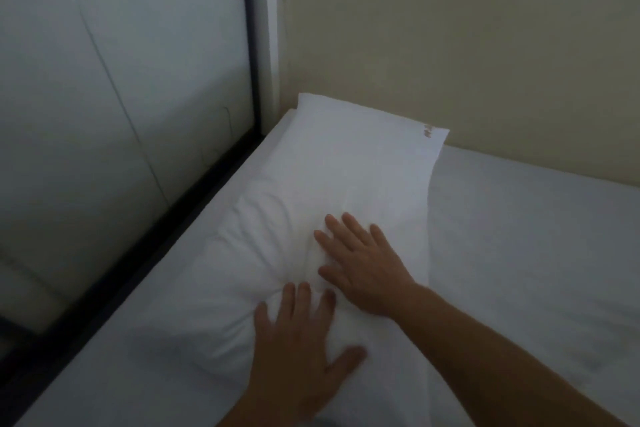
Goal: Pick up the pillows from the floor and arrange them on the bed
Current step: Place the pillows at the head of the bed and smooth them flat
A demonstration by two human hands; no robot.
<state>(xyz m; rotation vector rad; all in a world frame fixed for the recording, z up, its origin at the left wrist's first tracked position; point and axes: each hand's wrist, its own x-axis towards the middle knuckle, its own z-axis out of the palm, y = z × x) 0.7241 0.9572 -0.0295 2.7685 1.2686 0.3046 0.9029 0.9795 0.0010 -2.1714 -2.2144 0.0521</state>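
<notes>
White pillow (pixel 322 198): under both my palms, lying on the bed (pixel 519 236) in the corner ahead.
Left hand (pixel 298 340): flat, fingers spread, pressing, gripping nothing.
Right hand (pixel 360 263): flat, spread, just beyond my left.

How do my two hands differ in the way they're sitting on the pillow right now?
The left hand lies nearer the camera, on the pillow's near end, while the right hand reaches farther up toward its middle. The left hand's fingers point straight ahead with the thumb spread wide to the right; the right hand angles up and to the left. Both lie flat, palm down and open, pressing the white pillow so that creases gather between them.
</notes>
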